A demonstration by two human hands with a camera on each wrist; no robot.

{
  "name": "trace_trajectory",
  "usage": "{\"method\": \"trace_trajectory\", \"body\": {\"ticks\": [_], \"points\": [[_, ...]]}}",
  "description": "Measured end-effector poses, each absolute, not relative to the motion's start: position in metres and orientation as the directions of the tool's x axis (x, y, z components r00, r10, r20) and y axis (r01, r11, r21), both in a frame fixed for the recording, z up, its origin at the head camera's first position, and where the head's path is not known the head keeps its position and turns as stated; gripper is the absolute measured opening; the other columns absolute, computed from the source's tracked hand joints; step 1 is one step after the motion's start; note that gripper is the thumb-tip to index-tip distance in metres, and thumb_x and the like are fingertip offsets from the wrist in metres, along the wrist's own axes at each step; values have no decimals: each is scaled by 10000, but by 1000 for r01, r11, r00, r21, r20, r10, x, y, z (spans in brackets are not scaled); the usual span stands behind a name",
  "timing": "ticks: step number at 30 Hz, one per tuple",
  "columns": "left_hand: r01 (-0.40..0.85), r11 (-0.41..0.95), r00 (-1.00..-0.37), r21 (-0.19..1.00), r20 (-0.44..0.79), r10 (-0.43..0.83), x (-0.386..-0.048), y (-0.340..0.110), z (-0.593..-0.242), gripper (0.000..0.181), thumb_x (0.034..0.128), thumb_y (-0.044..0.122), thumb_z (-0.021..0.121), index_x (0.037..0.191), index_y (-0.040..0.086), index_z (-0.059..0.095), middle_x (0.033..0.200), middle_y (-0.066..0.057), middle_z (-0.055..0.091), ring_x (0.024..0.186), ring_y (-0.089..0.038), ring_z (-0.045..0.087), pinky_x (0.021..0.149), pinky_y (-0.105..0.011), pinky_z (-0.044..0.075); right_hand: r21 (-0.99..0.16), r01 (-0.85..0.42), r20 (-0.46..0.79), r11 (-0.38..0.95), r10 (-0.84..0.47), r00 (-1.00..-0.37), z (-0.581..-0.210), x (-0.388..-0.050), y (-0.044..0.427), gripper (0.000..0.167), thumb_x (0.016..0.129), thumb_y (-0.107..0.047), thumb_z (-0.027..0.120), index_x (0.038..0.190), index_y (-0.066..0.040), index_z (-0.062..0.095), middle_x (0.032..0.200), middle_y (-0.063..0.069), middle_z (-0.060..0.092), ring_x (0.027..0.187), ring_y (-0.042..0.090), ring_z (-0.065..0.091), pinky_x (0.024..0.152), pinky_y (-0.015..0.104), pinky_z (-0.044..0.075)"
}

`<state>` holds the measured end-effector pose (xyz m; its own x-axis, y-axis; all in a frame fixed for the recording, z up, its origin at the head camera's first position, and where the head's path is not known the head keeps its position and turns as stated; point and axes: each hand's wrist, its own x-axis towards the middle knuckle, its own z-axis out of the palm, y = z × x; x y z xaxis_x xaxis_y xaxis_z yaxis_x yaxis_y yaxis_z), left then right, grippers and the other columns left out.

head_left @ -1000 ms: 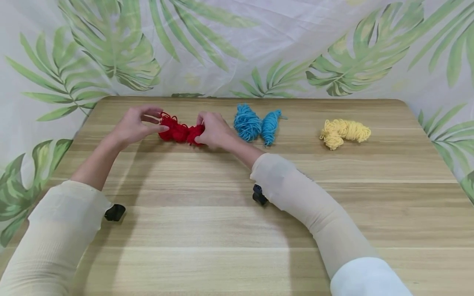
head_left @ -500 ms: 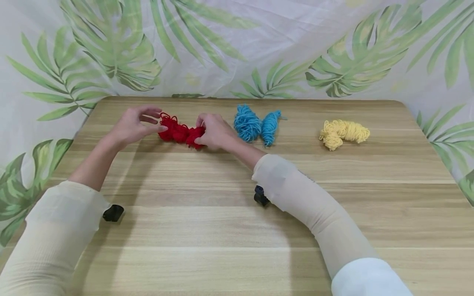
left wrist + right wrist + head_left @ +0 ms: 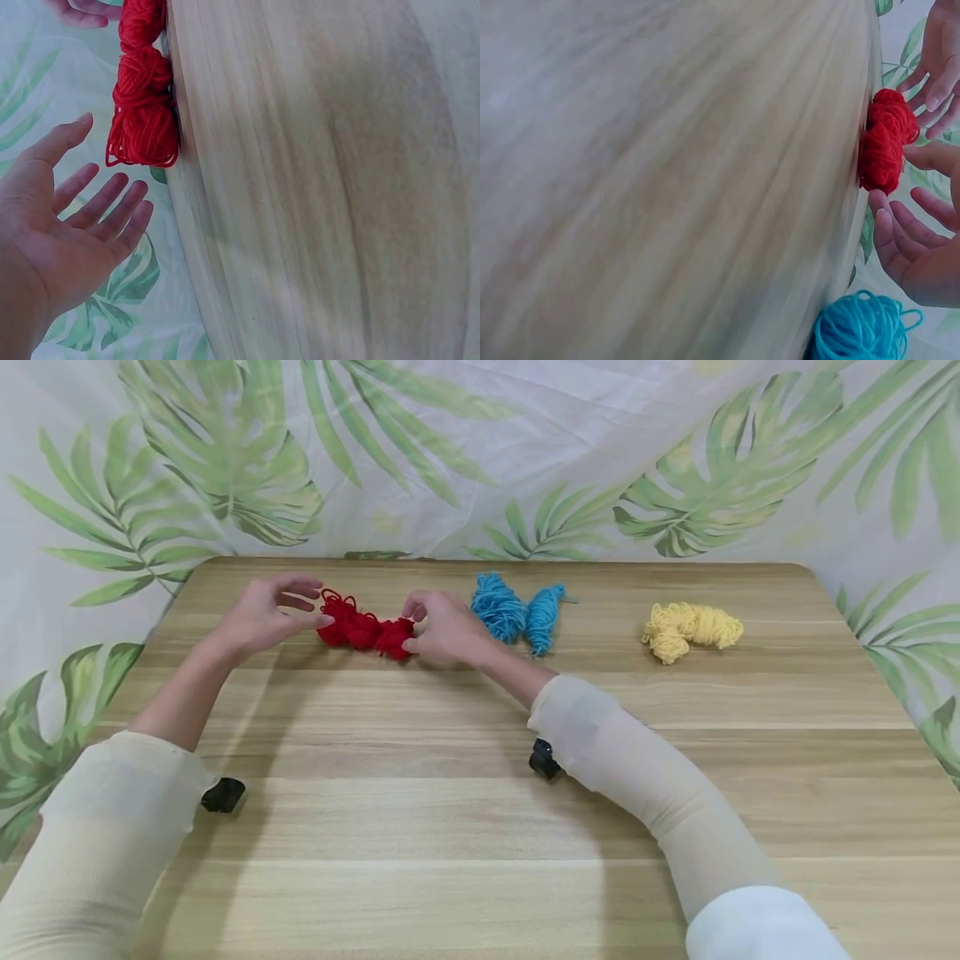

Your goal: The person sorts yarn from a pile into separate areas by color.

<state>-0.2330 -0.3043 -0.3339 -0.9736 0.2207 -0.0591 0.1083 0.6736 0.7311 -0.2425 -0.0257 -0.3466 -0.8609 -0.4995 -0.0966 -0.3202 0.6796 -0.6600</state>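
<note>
Red yarn bundles [image 3: 362, 630] lie in a row at the back left of the table, loose loops at their left end. Beside that end is my left hand [image 3: 264, 614], fingers spread and holding nothing; the left wrist view shows a gap between the hand [image 3: 71, 232] and the yarn [image 3: 146, 135]. My right hand [image 3: 447, 627] is at the row's right end. In the right wrist view its thumb and fingers are parted and grip nothing; the thumb tip is close to the red yarn [image 3: 883, 159], and whether it touches I cannot tell.
Two blue yarn bundles [image 3: 498, 608] lie just right of my right hand. Farther right is a pale yellow yarn bundle [image 3: 692, 631]. Black devices [image 3: 223, 795] show beside both forearms. A leaf-print cloth [image 3: 420, 452] hangs behind the wooden table [image 3: 390, 827].
My right hand has drawn slightly to the right, its fingers coming away from the red yarn's right end. The red yarn stays in place, and the left hand has hardly moved.
</note>
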Motion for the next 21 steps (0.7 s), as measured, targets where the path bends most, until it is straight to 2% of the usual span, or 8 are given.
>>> {"method": "trace_trajectory", "body": {"ticks": [3, 10, 17, 19, 21], "points": [[120, 675, -974, 728, -46, 223, -231, -305, -333, 567, 952, 132, 746, 1444, -49, 529, 1421, -262, 570, 1230, -398, 582, 774, -83, 452, -694, -331, -79, 639, -525, -847, -344, -240, -19, 364, 922, -197, 793, 1243, -94, 658, 1261, 94, 655, 1171, 243, 604, 937, 354, 520], [142, 679, -973, 720, -26, 230, -226, -303, -326, 556, 955, 115, 741, 1439, -57, 528, 1416, -279, 565, 1241, -433, 580, 746, -67, 457, -760, -388, -21, 522, -617, -787, -336, -234, 2, 365, 930, -105, 763, 1261, -2, 652, 1249, 180, 655, 937, 251, 712, 870, 302, 574], [208, 706, -965, 677, 22, 262, -219, -291, -318, 540, 927, 103, 775, 1396, -62, 566, 1381, -269, 598, 1212, -447, 607, 756, -47, 446, -748, -445, 27, 493, -647, -762, -332, -227, 29, 328, 922, -75, 756, 1228, 12, 675, 1218, 177, 684, 914, 226, 733, 867, 303, 580], [221, 713, -962, 665, 29, 271, -216, -287, -316, 537, 923, 113, 785, 1388, -55, 576, 1374, -261, 605, 1214, -432, 607, 787, -68, 454, -736, -463, 45, 493, -647, -761, -330, -224, 38, 316, 919, -74, 761, 1214, 8, 683, 1205, 178, 690, 909, 223, 731, 864, 323, 585], [227, 720, -961, 656, 31, 274, -213, -283, -314, 532, 926, 122, 785, 1386, -48, 580, 1372, -254, 606, 1220, -420, 601, 888, -178, 516, -720, -483, 62, 498, -648, -760, -328, -221, 47, 309, 917, -75, 763, 1205, 7, 689, 1190, 178, 699, 907, 225, 727, 872, 357, 587]]}}
